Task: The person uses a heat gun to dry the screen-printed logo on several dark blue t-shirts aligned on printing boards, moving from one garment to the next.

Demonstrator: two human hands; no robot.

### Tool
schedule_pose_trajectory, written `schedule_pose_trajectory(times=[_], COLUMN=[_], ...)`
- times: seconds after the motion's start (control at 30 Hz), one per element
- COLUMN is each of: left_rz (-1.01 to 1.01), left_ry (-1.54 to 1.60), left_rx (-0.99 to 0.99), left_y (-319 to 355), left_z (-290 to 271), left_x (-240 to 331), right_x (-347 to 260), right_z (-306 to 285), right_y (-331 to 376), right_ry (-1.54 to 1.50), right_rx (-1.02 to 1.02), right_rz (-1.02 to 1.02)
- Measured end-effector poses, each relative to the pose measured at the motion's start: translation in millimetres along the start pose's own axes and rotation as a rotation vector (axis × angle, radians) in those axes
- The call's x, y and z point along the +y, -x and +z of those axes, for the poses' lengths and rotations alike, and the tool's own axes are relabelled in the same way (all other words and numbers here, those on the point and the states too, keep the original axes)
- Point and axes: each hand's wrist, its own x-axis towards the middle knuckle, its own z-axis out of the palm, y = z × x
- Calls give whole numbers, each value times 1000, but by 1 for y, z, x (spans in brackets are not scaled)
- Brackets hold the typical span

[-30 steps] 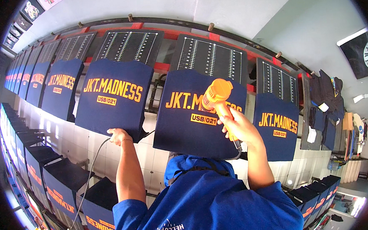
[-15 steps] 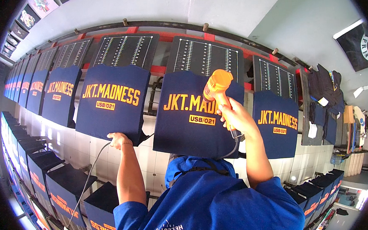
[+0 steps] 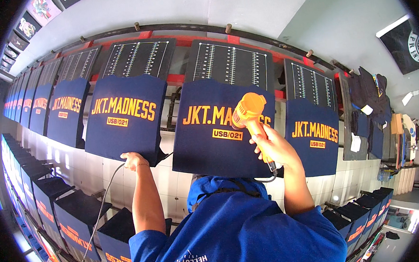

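Note:
My right hand (image 3: 276, 148) is closed round the grip of an orange heat gun (image 3: 251, 107), with its nozzle over the print of the middle navy T-shirt (image 3: 206, 153). The gun covers part of the yellow lettering. To the left, my left hand (image 3: 135, 161) is closed on the thin power cable (image 3: 108, 190), by the lower edge of the neighbouring navy shirt (image 3: 119, 141). The cable trails down to the lower left and also comes out to the right of that hand. Both shirts lie on black boards with white ruled marks (image 3: 231, 62).
Another printed shirt (image 3: 312, 158) lies on a board to the right, and several more recede to the left. A second row of boards with navy shirts (image 3: 73, 221) stands behind me. A red and black rail runs along the far side; dark cloths (image 3: 373, 97) hang at the right.
My right hand has brought the heat gun a little nearer to me, lower over the print. My left hand stays on the cable. The whole view has shifted slightly.

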Motion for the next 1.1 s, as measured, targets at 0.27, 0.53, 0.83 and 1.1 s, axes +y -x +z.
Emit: schedule_pose_trajectory(times=[0.27, 0.53, 0.83, 1.1], left_rz=[118, 392, 442, 346], left_ry=[58, -55, 67, 152], left_rx=[-102, -165, -255, -381], left_y=[-4, -55, -61, -52], left_z=[-4, -1, 1, 1], left_x=[-9, -32, -40, -35], right_x=[-7, -15, -13, -15], right_z=[-5, -5, -6, 4], right_y=[-17, -42, -29, 2], right_ry=[5, -80, -148, -134], right_rx=[50, 155, 166, 109], right_rz=[-2, -68, -18, 100])
